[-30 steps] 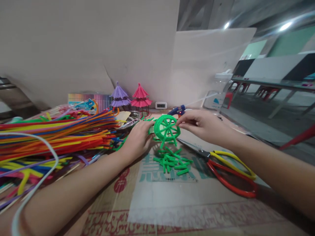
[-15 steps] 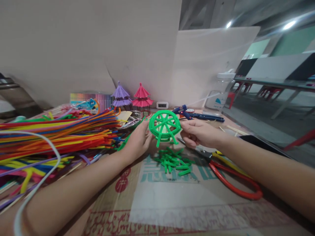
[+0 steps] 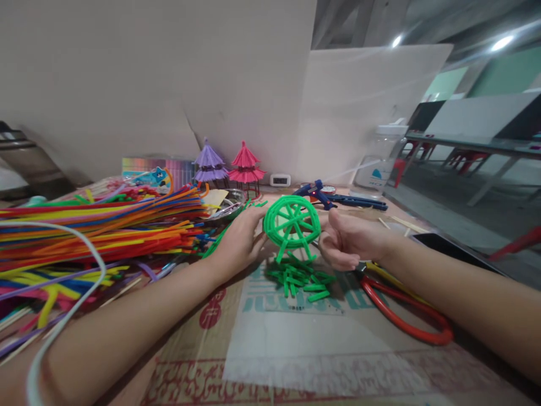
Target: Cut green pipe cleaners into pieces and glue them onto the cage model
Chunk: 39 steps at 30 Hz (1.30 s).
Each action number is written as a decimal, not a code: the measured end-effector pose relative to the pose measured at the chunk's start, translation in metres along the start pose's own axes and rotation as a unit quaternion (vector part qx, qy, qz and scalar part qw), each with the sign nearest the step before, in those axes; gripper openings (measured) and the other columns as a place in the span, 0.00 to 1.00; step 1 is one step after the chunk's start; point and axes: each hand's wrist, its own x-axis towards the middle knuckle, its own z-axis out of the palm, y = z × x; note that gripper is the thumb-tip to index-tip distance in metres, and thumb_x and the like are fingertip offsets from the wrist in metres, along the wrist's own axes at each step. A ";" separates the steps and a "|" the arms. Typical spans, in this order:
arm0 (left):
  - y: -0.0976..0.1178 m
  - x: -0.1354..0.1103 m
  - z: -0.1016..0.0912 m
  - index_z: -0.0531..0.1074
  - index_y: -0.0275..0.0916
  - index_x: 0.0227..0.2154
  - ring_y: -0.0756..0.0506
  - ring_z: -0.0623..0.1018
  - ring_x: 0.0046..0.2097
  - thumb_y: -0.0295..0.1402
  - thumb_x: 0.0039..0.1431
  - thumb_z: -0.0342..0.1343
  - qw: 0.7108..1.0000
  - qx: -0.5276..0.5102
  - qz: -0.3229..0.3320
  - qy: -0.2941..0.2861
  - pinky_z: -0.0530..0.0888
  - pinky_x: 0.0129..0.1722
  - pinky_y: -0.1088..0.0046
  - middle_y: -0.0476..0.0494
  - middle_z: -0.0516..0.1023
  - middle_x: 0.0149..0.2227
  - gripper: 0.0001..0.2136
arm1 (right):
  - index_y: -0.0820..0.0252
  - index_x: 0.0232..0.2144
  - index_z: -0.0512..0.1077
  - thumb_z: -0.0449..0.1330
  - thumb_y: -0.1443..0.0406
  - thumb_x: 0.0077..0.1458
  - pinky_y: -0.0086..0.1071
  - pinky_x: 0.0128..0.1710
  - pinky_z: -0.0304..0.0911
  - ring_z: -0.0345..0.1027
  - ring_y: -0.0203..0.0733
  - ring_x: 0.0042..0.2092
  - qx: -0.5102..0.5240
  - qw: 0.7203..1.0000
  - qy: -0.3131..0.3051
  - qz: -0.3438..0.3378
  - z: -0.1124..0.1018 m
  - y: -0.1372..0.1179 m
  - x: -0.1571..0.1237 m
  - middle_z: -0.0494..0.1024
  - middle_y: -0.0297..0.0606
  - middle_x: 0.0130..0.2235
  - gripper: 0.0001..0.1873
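A green pipe-cleaner wheel with spokes and two short legs is held upright just above the work surface. My left hand grips it by its left side, fingertips partly hidden behind the rim. Close to the right side of the rim is my right hand, its thumb raised and its fingers loosely curled apart, with nothing seen between them. Below the wheel lies a pile of short cut green pieces. Scissors with red and yellow handles lie under my right wrist, their blades mostly hidden by the hand.
Bundles of coloured pipe cleaners cover the left side. Behind stand a purple umbrella-shaped model, a red one, a small digital clock, a blue glue gun and a clear bottle. A white cable crosses the left foreground.
The wheel has tilted and shifted slightly right and down. My right hand has moved a little right and down, its thumb and fingers spreading away from the rim. My left hand keeps its hold.
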 end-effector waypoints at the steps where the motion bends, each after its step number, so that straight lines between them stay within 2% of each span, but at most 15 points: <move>1: 0.000 0.000 0.000 0.58 0.40 0.58 0.39 0.70 0.58 0.25 0.58 0.52 1.000 0.000 -0.003 -0.003 0.69 0.57 0.56 0.37 0.69 0.56 0.25 | 0.58 0.27 0.66 0.47 0.39 0.57 0.26 0.16 0.52 0.52 0.31 0.14 0.006 1.000 0.007 -0.006 0.001 0.001 0.000 0.62 0.25 0.12 0.30; 4: 0.000 -0.001 0.000 0.57 0.39 0.59 0.39 0.69 0.59 0.25 0.58 0.52 1.000 0.005 -0.005 -0.007 0.69 0.57 0.57 0.36 0.69 0.57 0.25 | 0.56 0.36 0.65 0.52 0.42 0.58 0.25 0.15 0.53 0.48 0.30 0.13 0.015 0.999 0.036 -0.037 0.002 0.003 0.002 0.64 0.22 0.13 0.24; 6: 0.000 -0.001 0.001 0.56 0.39 0.60 0.39 0.69 0.59 0.26 0.58 0.52 1.000 0.007 -0.004 -0.009 0.68 0.58 0.57 0.36 0.68 0.57 0.26 | 0.57 0.38 0.65 0.52 0.44 0.59 0.24 0.14 0.52 0.46 0.30 0.12 0.013 0.998 0.051 -0.047 0.001 0.004 0.003 0.64 0.22 0.13 0.23; 11: 0.001 0.000 0.001 0.58 0.39 0.58 0.40 0.70 0.58 0.26 0.59 0.51 1.000 0.001 -0.005 -0.003 0.69 0.57 0.59 0.36 0.70 0.56 0.23 | 0.57 0.30 0.62 0.58 0.50 0.58 0.24 0.15 0.51 0.44 0.28 0.13 0.017 0.992 0.110 -0.057 -0.003 0.006 0.003 0.62 0.21 0.12 0.18; 15: 0.000 0.001 0.000 0.58 0.38 0.57 0.40 0.70 0.57 0.26 0.59 0.51 1.000 0.002 -0.014 -0.009 0.70 0.56 0.58 0.37 0.70 0.55 0.23 | 0.58 0.28 0.61 0.62 0.55 0.56 0.23 0.16 0.51 0.46 0.26 0.14 -0.005 0.985 0.158 -0.070 -0.007 0.005 0.004 0.63 0.20 0.13 0.17; 20: -0.002 -0.001 0.000 0.59 0.38 0.57 0.40 0.70 0.57 0.26 0.59 0.50 0.999 0.007 -0.028 -0.014 0.70 0.56 0.58 0.37 0.70 0.55 0.22 | 0.59 0.27 0.63 0.64 0.54 0.54 0.23 0.17 0.49 0.47 0.26 0.15 -0.046 0.960 0.260 -0.092 -0.011 -0.005 0.004 0.65 0.22 0.15 0.17; 25: -0.006 -0.001 0.002 0.60 0.37 0.55 0.40 0.70 0.57 0.26 0.60 0.50 0.999 0.005 -0.039 -0.009 0.69 0.56 0.58 0.36 0.71 0.54 0.20 | 0.58 0.28 0.66 0.62 0.50 0.55 0.26 0.18 0.49 0.48 0.28 0.17 -0.115 0.918 0.349 -0.148 -0.010 -0.020 0.000 0.61 0.23 0.14 0.18; 29: -0.006 -0.001 0.003 0.62 0.35 0.53 0.38 0.70 0.57 0.28 0.61 0.49 0.998 -0.002 -0.067 -0.021 0.69 0.56 0.56 0.33 0.70 0.54 0.17 | 0.58 0.28 0.70 0.60 0.51 0.56 0.28 0.20 0.52 0.57 0.31 0.20 -0.238 0.862 0.415 -0.169 0.001 -0.033 -0.005 0.67 0.27 0.17 0.17; 34: -0.005 -0.002 0.002 0.62 0.36 0.53 0.39 0.70 0.56 0.27 0.60 0.50 0.998 0.002 -0.059 -0.019 0.70 0.55 0.57 0.35 0.71 0.53 0.18 | 0.58 0.28 0.73 0.63 0.56 0.54 0.31 0.28 0.59 0.67 0.35 0.29 -0.432 0.758 0.464 -0.153 0.024 -0.039 -0.007 0.76 0.34 0.28 0.11; 36: -0.005 -0.002 0.001 0.60 0.37 0.54 0.40 0.71 0.55 0.26 0.60 0.50 0.999 0.009 -0.045 -0.012 0.70 0.55 0.58 0.35 0.71 0.52 0.19 | 0.58 0.28 0.73 0.63 0.58 0.55 0.32 0.30 0.60 0.68 0.37 0.30 -0.517 0.708 0.457 -0.151 0.032 -0.038 -0.005 0.78 0.35 0.29 0.10; 39: -0.003 -0.001 0.000 0.59 0.38 0.55 0.40 0.71 0.55 0.26 0.59 0.51 1.000 0.022 -0.018 -0.008 0.70 0.55 0.58 0.36 0.71 0.53 0.21 | 0.58 0.29 0.75 0.60 0.61 0.58 0.32 0.32 0.60 0.69 0.38 0.32 -0.643 0.631 0.408 -0.147 0.039 -0.034 -0.003 0.79 0.36 0.30 0.08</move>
